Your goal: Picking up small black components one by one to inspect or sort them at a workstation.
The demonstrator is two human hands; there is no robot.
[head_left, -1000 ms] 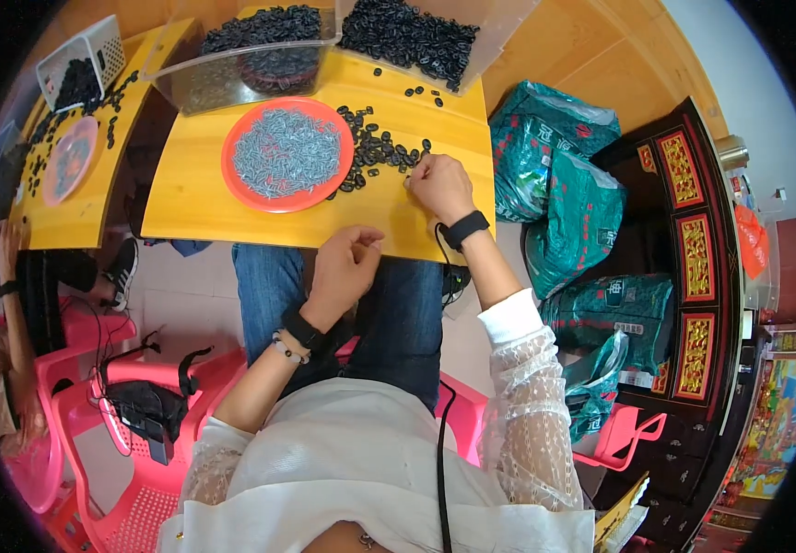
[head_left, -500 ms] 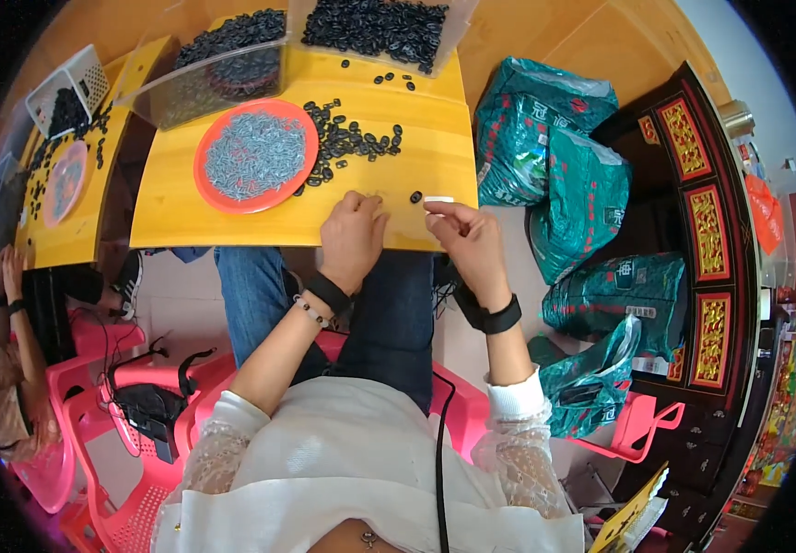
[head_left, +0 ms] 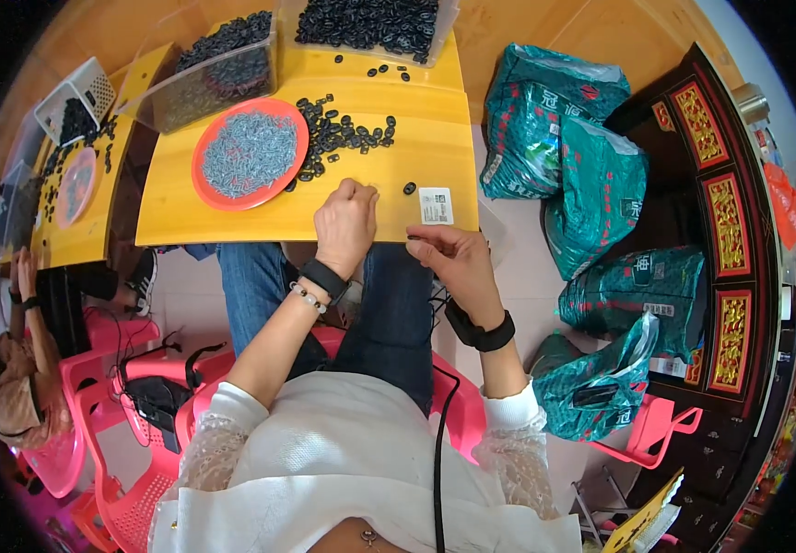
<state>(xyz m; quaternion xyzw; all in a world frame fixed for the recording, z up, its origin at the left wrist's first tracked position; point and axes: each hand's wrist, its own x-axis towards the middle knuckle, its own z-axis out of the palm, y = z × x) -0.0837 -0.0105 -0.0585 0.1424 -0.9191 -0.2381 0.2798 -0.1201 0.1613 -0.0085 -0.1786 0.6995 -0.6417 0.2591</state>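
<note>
My left hand point(head_left: 345, 226) is closed just over the table's near edge; whatever its fingers hold, if anything, is hidden. Between the thumb and fingers of my right hand point(head_left: 458, 267) is a small black piece point(head_left: 414, 239), held at the edge of the table. One loose black oval piece point(head_left: 409, 188) lies beyond that hand, next to a white printed card point(head_left: 436, 206). To the left, an orange-red plate point(head_left: 300, 138) holds a heap of small grey metal screws point(head_left: 249, 154). Many black oval pieces point(head_left: 343, 134) are scattered against its right side.
Clear plastic bins of black pieces point(head_left: 264, 78) point(head_left: 366, 26) stand at the back of the yellow table point(head_left: 389, 212). Green bags point(head_left: 596, 194) sit on the floor at right, beside a dark carved cabinet point(head_left: 725, 221). Another person point(head_left: 25, 387) sits at a similar table on the left.
My right hand has drawn back toward me, off the white card, which now shows fully. My left hand has shifted slightly left and stays closed. The view has tilted a little.
</note>
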